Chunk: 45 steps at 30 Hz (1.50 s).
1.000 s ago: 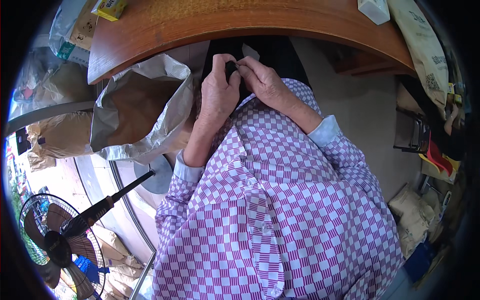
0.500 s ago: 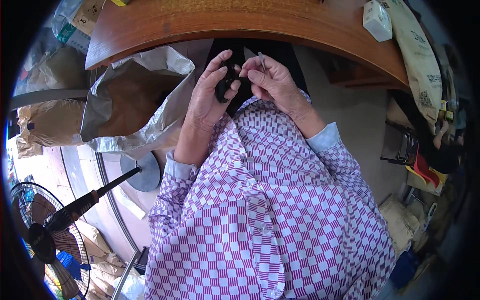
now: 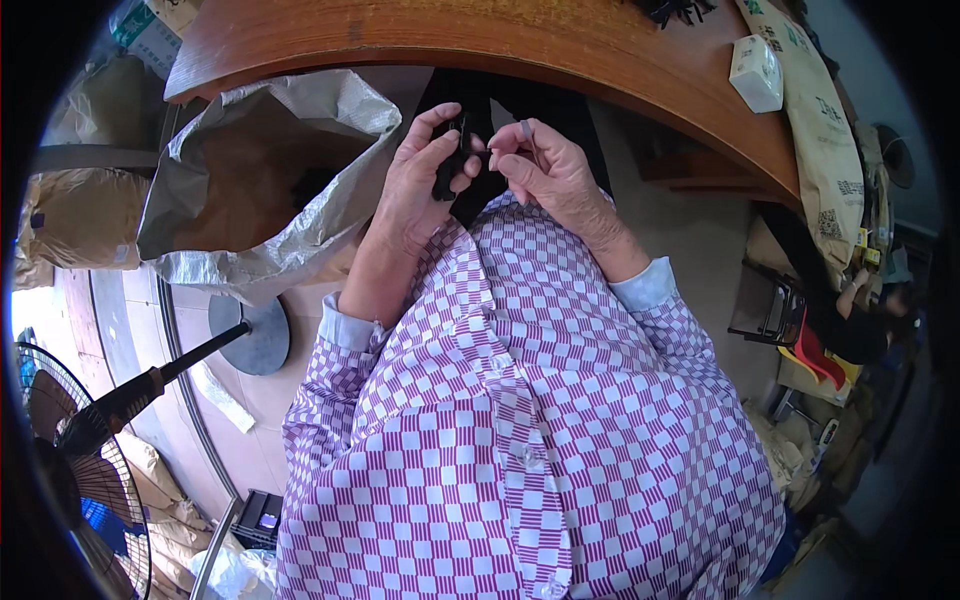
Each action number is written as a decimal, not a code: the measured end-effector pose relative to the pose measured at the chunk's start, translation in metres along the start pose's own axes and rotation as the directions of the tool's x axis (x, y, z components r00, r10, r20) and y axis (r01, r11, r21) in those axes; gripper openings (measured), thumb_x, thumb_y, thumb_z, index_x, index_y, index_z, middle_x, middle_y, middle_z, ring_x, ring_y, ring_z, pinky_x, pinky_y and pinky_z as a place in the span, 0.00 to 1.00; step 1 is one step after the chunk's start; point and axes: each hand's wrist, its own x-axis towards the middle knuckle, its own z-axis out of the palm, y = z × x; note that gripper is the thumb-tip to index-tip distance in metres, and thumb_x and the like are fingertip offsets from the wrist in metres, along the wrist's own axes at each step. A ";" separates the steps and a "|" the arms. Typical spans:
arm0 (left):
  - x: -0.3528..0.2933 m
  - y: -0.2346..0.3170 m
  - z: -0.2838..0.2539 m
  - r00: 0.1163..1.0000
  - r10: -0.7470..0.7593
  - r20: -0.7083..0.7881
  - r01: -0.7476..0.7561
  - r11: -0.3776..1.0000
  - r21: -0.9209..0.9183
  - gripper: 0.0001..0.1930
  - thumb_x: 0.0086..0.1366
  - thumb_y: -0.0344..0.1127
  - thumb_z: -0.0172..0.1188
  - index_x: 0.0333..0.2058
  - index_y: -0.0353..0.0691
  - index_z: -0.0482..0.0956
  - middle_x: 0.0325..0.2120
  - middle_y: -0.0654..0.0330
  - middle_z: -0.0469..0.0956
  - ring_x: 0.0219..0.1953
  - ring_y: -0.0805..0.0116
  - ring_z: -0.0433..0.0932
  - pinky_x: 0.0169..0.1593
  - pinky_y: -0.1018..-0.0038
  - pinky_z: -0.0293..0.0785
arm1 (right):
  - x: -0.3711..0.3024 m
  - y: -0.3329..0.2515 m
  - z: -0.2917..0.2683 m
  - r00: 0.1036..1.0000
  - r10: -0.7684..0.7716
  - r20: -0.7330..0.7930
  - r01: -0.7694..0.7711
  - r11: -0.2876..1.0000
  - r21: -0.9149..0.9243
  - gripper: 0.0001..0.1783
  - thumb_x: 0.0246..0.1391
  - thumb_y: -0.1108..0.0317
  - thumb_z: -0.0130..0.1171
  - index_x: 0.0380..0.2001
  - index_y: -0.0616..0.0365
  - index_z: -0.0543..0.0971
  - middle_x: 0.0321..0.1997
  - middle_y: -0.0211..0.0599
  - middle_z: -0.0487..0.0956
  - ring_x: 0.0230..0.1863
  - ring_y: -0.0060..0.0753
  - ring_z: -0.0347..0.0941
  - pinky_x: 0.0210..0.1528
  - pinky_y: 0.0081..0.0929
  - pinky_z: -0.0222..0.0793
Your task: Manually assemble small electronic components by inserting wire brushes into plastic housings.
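My left hand [image 3: 418,172] is raised in front of my lap, its fingers curled round a small black piece [image 3: 447,180] whose kind I cannot make out. Close beside it, my right hand [image 3: 545,170] is pinched, with a slim grey metal tool [image 3: 528,133] across its fingers. The tool's full shape is hidden in the hand. Right fingertips point at the black piece, and a thin dark strand seems to run between the two hands.
A wooden table [image 3: 440,40] curves ahead, bearing a white packet [image 3: 756,75] and a black bundle [image 3: 675,10]. At left stand an open silver-lined sack [image 3: 290,250] and a fan [image 3: 85,480] on a round base [image 3: 255,340]. Another person's arm [image 3: 853,292] shows at far right.
The view has shifted, bringing the black bundle on the table further into sight. My right hand has turned slightly, and its tool shows less. The left hand keeps its hold.
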 end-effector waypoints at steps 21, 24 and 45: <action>-0.004 -0.008 0.009 0.984 -0.062 0.167 0.026 0.977 0.210 0.07 0.68 0.31 0.48 0.44 0.42 0.67 0.29 0.57 0.75 0.23 0.76 0.71 0.21 0.89 0.61 | 0.006 0.001 -0.016 0.962 0.271 0.038 -0.270 0.923 0.275 0.23 0.53 0.56 0.61 0.47 0.58 0.72 0.25 0.21 0.73 0.22 0.07 0.64 0.20 0.04 0.55; -0.005 -0.009 0.011 0.975 -0.081 0.206 0.028 0.969 0.246 0.08 0.68 0.30 0.47 0.45 0.41 0.67 0.29 0.58 0.76 0.23 0.77 0.73 0.21 0.89 0.62 | 0.005 0.013 -0.022 0.960 0.280 0.023 -0.276 0.924 0.264 0.21 0.53 0.56 0.61 0.44 0.58 0.74 0.24 0.21 0.73 0.21 0.07 0.65 0.19 0.04 0.55; -0.012 -0.006 0.021 0.965 0.251 0.077 -0.197 0.497 0.845 0.19 0.64 0.24 0.48 0.55 0.39 0.65 0.29 0.58 0.77 0.29 0.77 0.74 0.34 0.80 0.71 | -0.002 -0.009 0.003 0.934 0.355 -0.026 -0.342 0.914 0.218 0.24 0.65 0.53 0.42 0.54 0.60 0.67 0.18 0.23 0.66 0.14 0.11 0.54 0.13 0.11 0.47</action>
